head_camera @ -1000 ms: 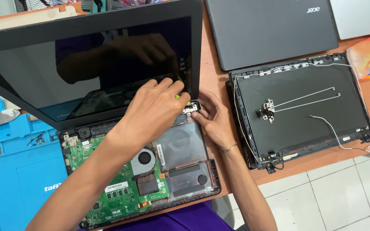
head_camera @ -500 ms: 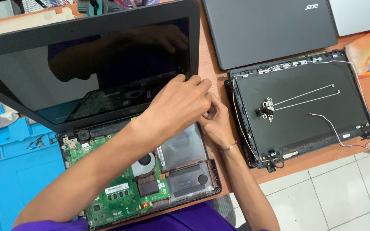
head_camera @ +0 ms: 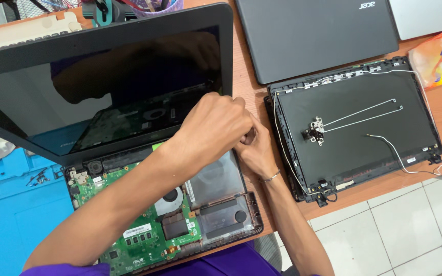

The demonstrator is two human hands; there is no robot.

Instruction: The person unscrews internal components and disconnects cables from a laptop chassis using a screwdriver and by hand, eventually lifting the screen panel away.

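Your left hand (head_camera: 216, 125) and right hand (head_camera: 256, 149) are pressed together at the right hinge corner of the opened laptop (head_camera: 144, 204), fingers curled; whether they pinch anything is hidden. The screen (head_camera: 103, 87) tilts up behind them, green motherboard (head_camera: 129, 230) near you, a bare lid shell (head_camera: 354, 122) lying right

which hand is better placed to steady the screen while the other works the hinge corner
Probably the left hand: it lies on top, right against the lower edge of the screen. The right hand is tucked beneath it at the corner of the laptop.
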